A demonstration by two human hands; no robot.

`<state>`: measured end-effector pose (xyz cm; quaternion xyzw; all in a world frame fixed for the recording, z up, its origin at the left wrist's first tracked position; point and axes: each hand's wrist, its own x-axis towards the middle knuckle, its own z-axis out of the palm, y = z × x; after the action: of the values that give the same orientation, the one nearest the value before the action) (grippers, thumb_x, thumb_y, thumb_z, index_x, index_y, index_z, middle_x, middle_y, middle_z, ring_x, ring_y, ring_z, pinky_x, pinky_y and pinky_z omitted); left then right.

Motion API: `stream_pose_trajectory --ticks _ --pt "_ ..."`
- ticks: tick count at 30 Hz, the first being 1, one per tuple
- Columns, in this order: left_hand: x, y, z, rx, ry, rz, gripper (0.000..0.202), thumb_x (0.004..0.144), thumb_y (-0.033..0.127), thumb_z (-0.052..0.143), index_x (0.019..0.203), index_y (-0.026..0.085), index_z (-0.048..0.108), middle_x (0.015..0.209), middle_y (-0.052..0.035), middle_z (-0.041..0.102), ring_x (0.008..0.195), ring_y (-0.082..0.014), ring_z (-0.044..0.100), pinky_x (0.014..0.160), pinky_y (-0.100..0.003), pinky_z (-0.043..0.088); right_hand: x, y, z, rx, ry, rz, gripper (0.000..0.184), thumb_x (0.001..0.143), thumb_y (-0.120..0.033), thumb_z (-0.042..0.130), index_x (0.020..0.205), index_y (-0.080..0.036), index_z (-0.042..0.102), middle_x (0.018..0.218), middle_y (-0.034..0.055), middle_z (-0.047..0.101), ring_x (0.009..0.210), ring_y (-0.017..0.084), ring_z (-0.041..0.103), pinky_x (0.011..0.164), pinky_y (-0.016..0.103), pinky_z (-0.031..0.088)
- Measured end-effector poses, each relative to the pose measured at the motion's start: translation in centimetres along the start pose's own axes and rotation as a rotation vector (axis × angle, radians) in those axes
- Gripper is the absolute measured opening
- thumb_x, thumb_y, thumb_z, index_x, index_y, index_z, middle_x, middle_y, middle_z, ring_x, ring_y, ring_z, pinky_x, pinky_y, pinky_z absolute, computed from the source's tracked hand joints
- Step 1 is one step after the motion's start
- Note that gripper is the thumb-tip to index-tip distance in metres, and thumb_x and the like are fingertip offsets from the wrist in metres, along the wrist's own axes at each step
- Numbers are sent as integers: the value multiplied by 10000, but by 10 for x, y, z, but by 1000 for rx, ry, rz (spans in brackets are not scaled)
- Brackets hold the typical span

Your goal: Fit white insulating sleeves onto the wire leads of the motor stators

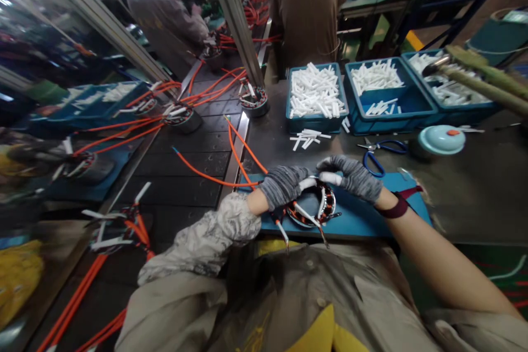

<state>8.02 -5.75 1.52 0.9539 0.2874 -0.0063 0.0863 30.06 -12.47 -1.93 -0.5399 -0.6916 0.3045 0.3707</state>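
A ring-shaped motor stator [331, 203] with dark windings, orange lacing and white sleeved leads lies on a blue mat [367, 223] in front of my body. My left hand [285, 184], in a grey knit glove, is closed at the stator's upper left rim. Close to its upper right rim is my right hand [351, 176], gloved alike, with thumb and fingers pinched together; whatever is between them is too small to make out. Both thumb tips look white. Orange lead wires [214, 179] run left from the stator, passing under or beside my left hand.
Blue bins [317, 124] of white sleeves stand behind the mat, with loose sleeves [309, 138] before them. Blue-handled scissors [373, 157] and a lidded container [441, 140] are right. Other wired stators [253, 102] sit along the line at left. Co-workers [309, 11] are beyond.
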Motion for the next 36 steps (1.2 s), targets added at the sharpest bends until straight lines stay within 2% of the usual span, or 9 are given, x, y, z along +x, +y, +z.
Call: stream_pose_trajectory --ticks 5,7,10,12,15,20,26,31,36 --pt "-19 -23 10 67 292 -290 370 1022 416 532 1207 159 722 1143 -131 769 1045 -269 725 946 -397 548 38 9 -24 -494 356 39 489 920 -353 630 1365 -152 635 1393 184 614 1259 344 597 1096 507 479" --pt "-27 -27 16 119 431 -213 424 988 416 592 1318 165 680 1258 -150 733 1201 -314 670 1079 -484 484 58 12 -29 -677 376 77 585 914 -320 636 1465 -142 552 1522 209 504 1355 370 519 1128 519 445" --pt "-38 -28 26 122 479 93 397 969 372 626 1333 224 677 1306 -84 725 1352 -301 581 1258 -553 282 89 16 -28 -818 272 102 630 896 -310 670 1494 -169 531 1590 204 439 1414 394 452 1156 539 395" --pt "-45 -27 32 111 480 204 310 979 323 608 1253 228 718 1233 -51 761 1377 -278 567 1309 -559 162 105 18 -26 -865 195 112 522 929 -266 610 1442 -174 586 1551 206 494 1371 390 497 1114 537 425" --pt "-53 -25 37 99 457 192 299 992 305 582 1236 206 725 1253 -61 754 1401 -257 551 1332 -553 85 116 21 -31 -886 155 116 467 969 -120 428 1381 -187 637 1409 191 631 1208 337 622 980 488 514" --pt "-55 -16 41 104 452 210 274 999 247 555 1202 261 738 1244 -45 757 1287 -226 645 1306 -558 244 89 30 -36 -805 220 74 489 971 -100 415 1390 -214 641 1370 152 668 1119 282 674 907 384 553" --pt "-52 9 54 60 540 181 259 1003 249 528 1146 209 740 994 -39 807 896 -204 765 1270 -554 337 27 48 2 -474 304 40 359 956 -247 522 1250 -184 718 1180 129 755 1014 261 719 926 403 583" --pt "-56 22 48 10 506 60 301 1017 231 504 1249 231 696 1129 -34 791 1008 -220 757 1254 -520 377 6 46 9 -420 322 84 255 896 -246 564 1021 -163 771 1227 164 737 1201 333 650 1111 561 471" --pt "-58 22 34 -48 398 47 333 1054 232 443 1318 195 641 1157 -47 785 1043 -239 752 1227 -537 409 -25 11 -8 -200 497 156 314 970 -309 515 1175 -185 717 1192 119 754 1107 273 706 1044 506 542"
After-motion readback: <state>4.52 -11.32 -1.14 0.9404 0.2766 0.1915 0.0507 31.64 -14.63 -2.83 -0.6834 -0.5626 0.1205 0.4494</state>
